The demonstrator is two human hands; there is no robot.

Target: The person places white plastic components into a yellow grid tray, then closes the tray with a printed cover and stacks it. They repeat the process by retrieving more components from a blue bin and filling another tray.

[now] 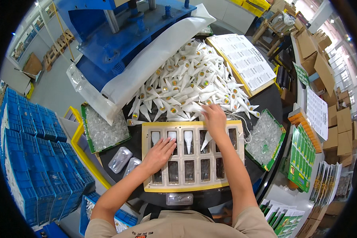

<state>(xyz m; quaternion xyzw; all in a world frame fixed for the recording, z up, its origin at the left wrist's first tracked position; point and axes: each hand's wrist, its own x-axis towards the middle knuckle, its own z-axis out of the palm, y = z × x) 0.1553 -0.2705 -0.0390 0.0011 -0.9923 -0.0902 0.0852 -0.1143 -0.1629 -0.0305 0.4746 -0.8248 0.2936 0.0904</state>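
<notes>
A cream tray (192,157) with a yellow edge lies before me, with two rows of rectangular pockets. My left hand (160,153) rests palm down over its left side, fingertips on a small white pointed plastic tube (172,135) in an upper pocket. Another tube (155,137) lies in the far-left pocket. A third tube (188,141) sits straight, point toward me, and a tilted tube (206,140) is by my right forearm. My right hand (215,120) pinches a white tube (196,107) at the near edge of a heap of tubes (184,77) bearing round shiny stickers.
A blue press machine (107,50) with white sheeting (160,50) stands behind left. Boxes of clear plastic pieces (105,128) (266,142) flank the tray. Clear blister shells (120,159) lie left, another shell (179,199) in front. Printed sheets (244,59) sit behind right; blue crates (32,166) are stacked left.
</notes>
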